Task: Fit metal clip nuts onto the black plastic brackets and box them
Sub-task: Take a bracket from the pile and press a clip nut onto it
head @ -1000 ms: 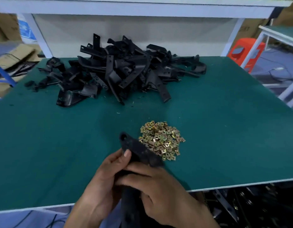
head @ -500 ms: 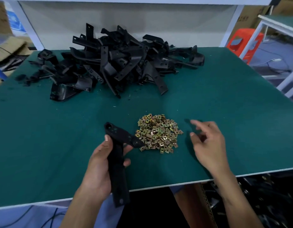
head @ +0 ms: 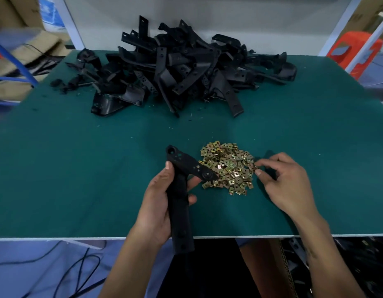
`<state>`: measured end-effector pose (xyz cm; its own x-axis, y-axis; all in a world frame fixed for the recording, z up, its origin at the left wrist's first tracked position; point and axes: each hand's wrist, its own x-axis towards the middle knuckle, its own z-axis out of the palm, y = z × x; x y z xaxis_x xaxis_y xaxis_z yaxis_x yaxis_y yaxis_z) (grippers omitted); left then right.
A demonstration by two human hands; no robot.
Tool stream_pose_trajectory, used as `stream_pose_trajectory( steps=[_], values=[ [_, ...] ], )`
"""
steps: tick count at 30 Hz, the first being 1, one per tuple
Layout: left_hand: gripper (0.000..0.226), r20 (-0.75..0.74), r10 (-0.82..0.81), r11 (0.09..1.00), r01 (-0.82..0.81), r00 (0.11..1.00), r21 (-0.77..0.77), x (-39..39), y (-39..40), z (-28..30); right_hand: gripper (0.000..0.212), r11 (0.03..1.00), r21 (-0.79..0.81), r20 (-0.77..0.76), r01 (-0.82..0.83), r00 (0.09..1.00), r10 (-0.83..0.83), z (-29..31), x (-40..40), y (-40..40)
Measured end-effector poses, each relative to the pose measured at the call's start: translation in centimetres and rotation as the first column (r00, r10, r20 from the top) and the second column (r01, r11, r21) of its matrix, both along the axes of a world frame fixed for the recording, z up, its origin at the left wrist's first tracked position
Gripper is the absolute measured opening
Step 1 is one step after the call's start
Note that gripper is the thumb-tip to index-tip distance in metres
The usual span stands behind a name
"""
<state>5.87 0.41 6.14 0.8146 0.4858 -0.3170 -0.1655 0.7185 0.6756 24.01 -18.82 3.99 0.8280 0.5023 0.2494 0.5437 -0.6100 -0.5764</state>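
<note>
Black moulded plastic, stiff and light: that is the long angled bracket (head: 180, 196) I have in my left hand (head: 158, 208), fingers and thumb wrapped round its straight shank, with the lower end hanging past the near edge of the desk. Its head, pierced with several holes, juts up and to the right until its tip lies over the near-left edge of the heap of small brass-coloured metal clip nuts (head: 228, 167). I judge the bracket rigid enough to take a firm push without bending, so the shank is the right place to hold, leaving the holed head free for the clip.

The nuts are another matter: thin folded sheet metal, tiny, probably springy and sharp at the edges, and loosely tangled in their pile. My right hand (head: 282, 182) is at the pile's right edge, thumb and forefinger drawn close together in a pinch, the other fingers loosely curled; whether a nut is already between the tips I cannot tell. One is best taken by its flat sides, open mouth leading, I think.

Both lie on the green mat of the desk (head: 78, 179). Farther back is a big jumble of black plastic brackets (head: 182, 69) still to be done. A cardboard box edge (head: 282, 265) shows below the desk's front, its contents too dark to make out.
</note>
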Motion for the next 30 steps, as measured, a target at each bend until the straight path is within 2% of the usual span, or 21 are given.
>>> stream_pose_trajectory(
  steps=[2, 4, 7, 10, 12, 16, 18, 21, 24, 30],
  values=[
    [0.024, 0.028, 0.001, 1.000, -0.001, 1.000, 0.009, 0.0, 0.1, 0.0, 0.012, 1.000, 0.018, -0.020, 0.023, 1.000, -0.023, -0.2, 0.2, 0.2],
    [0.017, 0.066, 0.008, 1.000, -0.008, 0.998, -0.007, -0.1, 0.3, -0.3, 0.019, 0.992, 0.106, -0.060, 0.065, 0.996, -0.059, -0.6, 0.3, 0.3],
    [0.006, 0.128, -0.002, 1.000, -0.001, 0.992, 0.027, -0.2, 0.4, -0.7, 0.026, 0.883, 0.439, -0.202, 0.168, 0.976, -0.084, -0.5, -0.5, 0.3],
    [0.016, 0.111, -0.049, 0.990, 0.033, 0.993, 0.135, -0.1, 0.3, -1.2, 0.022, 0.687, 0.701, -0.344, 0.191, 0.935, 0.091, 0.2, -3.1, 1.0],
    [0.023, 0.086, -0.089, 0.977, 0.070, 0.992, 0.199, -0.1, 0.1, -1.5, 0.014, 0.572, 0.798, -0.403, 0.192, 0.875, 0.269, 0.9, -5.3, 2.0],
    [0.031, 0.082, -0.106, 0.973, 0.087, 0.991, 0.214, -0.3, 0.1, -1.7, 0.006, 0.470, 0.872, -0.390, 0.139, 0.778, 0.493, 2.3, -7.9, 3.9],
    [0.035, 0.083, -0.113, 0.973, 0.093, 0.990, 0.210, -0.4, 0.2, -1.8, 0.011, 0.476, 0.871, -0.377, 0.121, 0.786, 0.491, 2.6, -8.1, 4.6],
    [0.033, 0.092, -0.126, 0.972, 0.105, 0.988, 0.211, -0.4, 0.1, -1.8, 0.030, 0.589, 0.805, -0.378, 0.071, 0.827, 0.416, 2.6, -7.9, 5.0],
    [0.031, 0.099, -0.134, 0.969, 0.110, 0.986, 0.222, -0.3, 0.0, -1.8, 0.031, 0.677, 0.736, -0.365, -0.012, 0.834, 0.413, 2.5, -7.8, 5.0],
    [0.030, 0.101, -0.139, 0.964, 0.112, 0.985, 0.240, -0.5, 0.1, -1.9, 0.020, 0.634, 0.770, -0.420, 0.068, 0.802, 0.425, 3.3, -8.1, 5.7]
  ],
)
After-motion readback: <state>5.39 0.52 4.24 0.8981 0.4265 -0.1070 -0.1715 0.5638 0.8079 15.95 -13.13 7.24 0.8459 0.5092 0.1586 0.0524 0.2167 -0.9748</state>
